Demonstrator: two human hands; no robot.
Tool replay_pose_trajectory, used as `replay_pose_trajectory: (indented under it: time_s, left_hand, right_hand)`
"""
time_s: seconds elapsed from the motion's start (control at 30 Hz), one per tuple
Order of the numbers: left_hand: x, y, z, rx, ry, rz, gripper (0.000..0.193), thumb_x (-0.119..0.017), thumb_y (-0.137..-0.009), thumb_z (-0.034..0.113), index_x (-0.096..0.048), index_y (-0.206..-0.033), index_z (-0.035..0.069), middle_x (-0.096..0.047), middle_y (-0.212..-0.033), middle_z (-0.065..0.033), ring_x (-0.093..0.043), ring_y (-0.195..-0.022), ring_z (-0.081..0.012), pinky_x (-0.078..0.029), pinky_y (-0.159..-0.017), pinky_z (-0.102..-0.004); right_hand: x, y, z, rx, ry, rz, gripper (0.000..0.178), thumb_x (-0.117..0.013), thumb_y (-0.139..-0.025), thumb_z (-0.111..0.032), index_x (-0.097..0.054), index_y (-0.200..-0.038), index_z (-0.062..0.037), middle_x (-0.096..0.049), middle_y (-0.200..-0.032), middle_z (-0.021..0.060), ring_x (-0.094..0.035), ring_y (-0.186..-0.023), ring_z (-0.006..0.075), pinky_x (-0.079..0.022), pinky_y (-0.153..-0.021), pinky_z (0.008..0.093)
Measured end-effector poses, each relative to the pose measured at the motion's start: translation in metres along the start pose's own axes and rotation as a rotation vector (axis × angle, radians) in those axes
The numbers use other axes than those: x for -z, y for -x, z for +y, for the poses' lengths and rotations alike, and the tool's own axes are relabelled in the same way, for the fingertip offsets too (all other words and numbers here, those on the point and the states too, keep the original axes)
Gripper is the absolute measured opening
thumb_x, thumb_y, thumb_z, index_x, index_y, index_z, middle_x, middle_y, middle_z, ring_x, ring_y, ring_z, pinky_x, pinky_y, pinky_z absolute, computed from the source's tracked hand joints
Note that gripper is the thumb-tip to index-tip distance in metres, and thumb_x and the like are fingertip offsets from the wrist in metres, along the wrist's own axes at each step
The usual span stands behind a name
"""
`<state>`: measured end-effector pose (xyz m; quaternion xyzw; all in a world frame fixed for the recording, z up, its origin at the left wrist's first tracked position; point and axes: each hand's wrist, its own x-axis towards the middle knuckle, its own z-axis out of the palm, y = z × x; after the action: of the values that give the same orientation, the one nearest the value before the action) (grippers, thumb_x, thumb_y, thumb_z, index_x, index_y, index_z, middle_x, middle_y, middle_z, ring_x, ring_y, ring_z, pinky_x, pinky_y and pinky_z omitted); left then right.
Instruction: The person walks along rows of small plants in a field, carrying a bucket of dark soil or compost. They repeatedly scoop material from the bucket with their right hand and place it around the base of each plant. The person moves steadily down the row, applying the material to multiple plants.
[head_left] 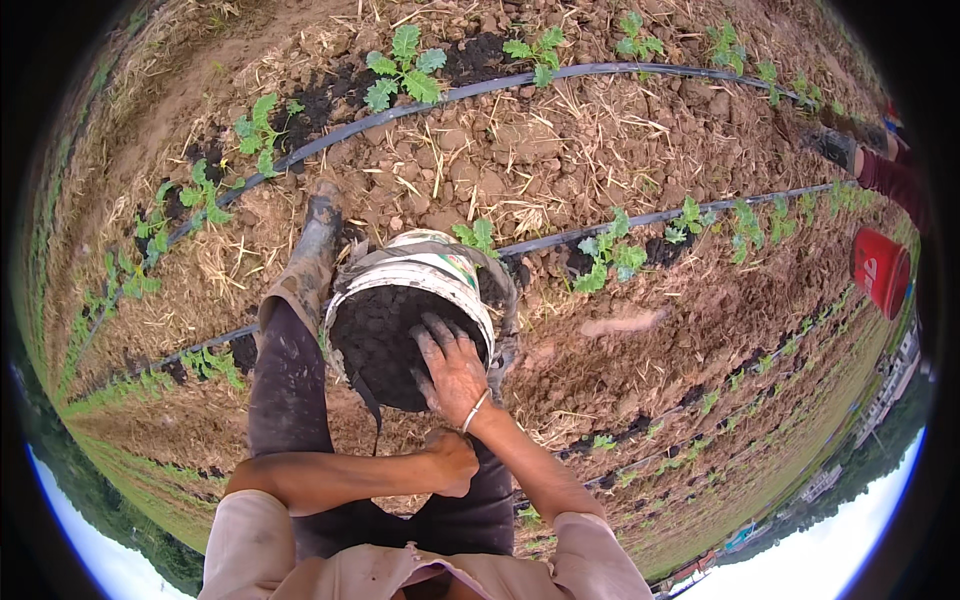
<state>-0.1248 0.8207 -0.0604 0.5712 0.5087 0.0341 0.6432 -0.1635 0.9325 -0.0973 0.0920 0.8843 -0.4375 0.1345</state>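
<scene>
A white bucket (410,262), smeared with dirt and tilted toward me, stands at my boots. Dark, crumbly soil (375,335) fills much of it. My right hand (452,375), with a pale band on the wrist, reaches over the near right rim. Its grey-dusted fingers are stretched out and lie on the soil. Just below the bucket, my left hand (455,462) is closed in a fist in front of my leg; whatever it might hold is hidden. A dark strap (366,395) hangs down from the bucket's near rim.
Leafy green seedlings (405,70) grow in rows along black drip hoses (420,108) on clumpy, straw-strewn ground. My muddy boot (318,225) stands left of the bucket. At the far right are another person's boot (835,150) and a red container (880,272).
</scene>
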Motion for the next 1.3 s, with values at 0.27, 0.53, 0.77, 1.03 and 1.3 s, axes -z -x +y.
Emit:
replay_pose_trajectory:
  time_s: [0.27, 0.53, 0.77, 1.03, 1.3]
  left_hand:
    - [0.025, 0.025, 0.002, -0.006, -0.043, 0.016, 0.026, -0.061, -0.066, 0.021, -0.073, -0.084, 0.007, -0.070, -0.089, -0.0139, -0.068, -0.080, -0.0289, -0.051, -0.062, -0.0518]
    - [0.033, 0.034, 0.005, -0.048, -0.010, -0.029, 0.029, -0.060, -0.068, 0.019, -0.071, -0.090, 0.005, -0.070, -0.091, -0.0154, -0.069, -0.083, -0.0282, -0.053, -0.067, -0.0446]
    - [0.038, 0.042, 0.003, 0.027, -0.090, -0.143, 0.038, -0.062, -0.068, 0.022, -0.070, -0.102, 0.009, -0.070, -0.098, -0.0134, -0.067, -0.089, -0.0289, -0.049, -0.072, -0.0582]
    - [0.042, 0.042, 0.004, 0.050, -0.111, -0.269, 0.038, -0.063, -0.068, 0.022, -0.071, -0.103, 0.009, -0.070, -0.101, -0.0118, -0.067, -0.092, -0.0286, -0.048, -0.074, -0.0596]
    - [0.054, 0.042, -0.002, 0.025, -0.057, -0.221, 0.032, -0.058, -0.071, 0.020, -0.072, -0.096, 0.007, -0.070, -0.098, -0.0128, -0.067, -0.092, -0.0294, -0.049, -0.074, -0.0585]
  right_hand:
    - [-0.040, -0.045, -0.003, -0.190, 0.324, -0.143, 0.083, -0.077, -0.069, -0.038, -0.040, -0.137, -0.0091, -0.040, -0.131, 0.0285, -0.043, -0.114, 0.0471, -0.038, -0.093, 0.0542]
    - [-0.065, -0.033, -0.004, -0.251, 0.400, -0.221, 0.088, -0.080, -0.064, -0.038, -0.040, -0.135, -0.0045, -0.036, -0.137, 0.0277, -0.043, -0.116, 0.0445, -0.034, -0.096, 0.0583]
    - [-0.113, -0.033, 0.018, -0.227, 0.407, -0.049, 0.093, -0.084, -0.057, -0.031, -0.038, -0.131, 0.0025, -0.036, -0.133, 0.0293, -0.043, -0.113, 0.0465, -0.047, -0.086, 0.0514]
    - [-0.108, -0.047, 0.016, -0.377, 0.203, 0.135, 0.070, -0.082, -0.051, -0.018, -0.051, -0.111, 0.0019, -0.051, -0.098, 0.0201, -0.056, -0.084, 0.0373, -0.054, -0.071, 0.0443]
    - [-0.080, -0.009, 0.025, -0.841, -1.771, 0.092, 0.048, -0.057, -0.069, 0.003, -0.055, -0.118, 0.0048, -0.066, -0.103, 0.0145, -0.066, -0.089, 0.0234, -0.055, -0.083, 0.0337]
